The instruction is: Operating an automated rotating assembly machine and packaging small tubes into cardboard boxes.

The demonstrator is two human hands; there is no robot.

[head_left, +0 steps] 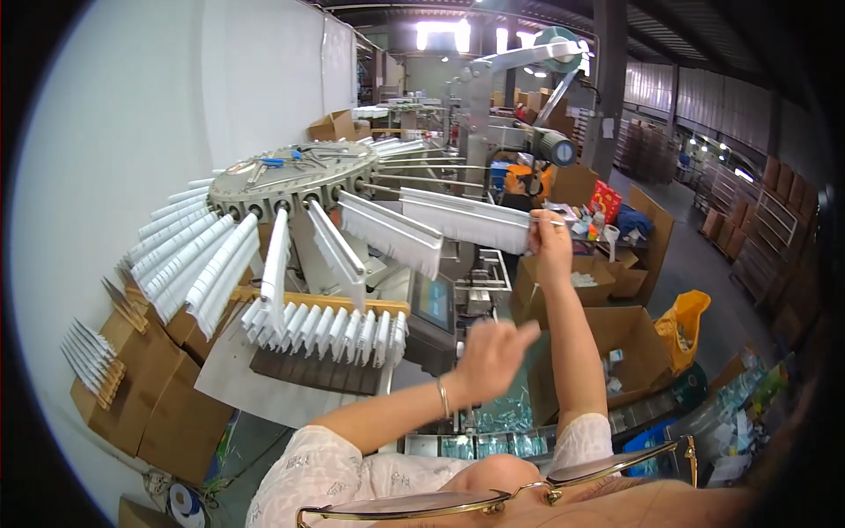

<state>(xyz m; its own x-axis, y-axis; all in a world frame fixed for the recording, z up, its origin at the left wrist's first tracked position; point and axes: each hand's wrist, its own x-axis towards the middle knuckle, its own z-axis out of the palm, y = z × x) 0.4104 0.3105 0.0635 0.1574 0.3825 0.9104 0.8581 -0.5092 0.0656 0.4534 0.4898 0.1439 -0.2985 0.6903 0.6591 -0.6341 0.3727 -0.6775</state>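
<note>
A metal rod carrying a row of white packets (466, 216) sticks out from a round grey turntable (299, 176), and the fingers of my right hand (552, 246) close on its outer end. My left hand (493, 359) is lower and nearer, apart from the rod, its index finger stretched to the right and its other fingers loosely curled. Nothing shows in it. Several more rods with white packets (392, 236) fan out around the turntable, while some rods at its far right are bare. Pliers and other hand tools (273, 164) lie on top.
Below the turntable, a rack (326, 339) holds a row of white packet strips. Pointed metal rods with wooden handles (92, 361) lie on cardboard boxes (163, 405) at left. A dark screen (431, 301), open cartons (629, 352) and a yellow bag (685, 321) stand to the right.
</note>
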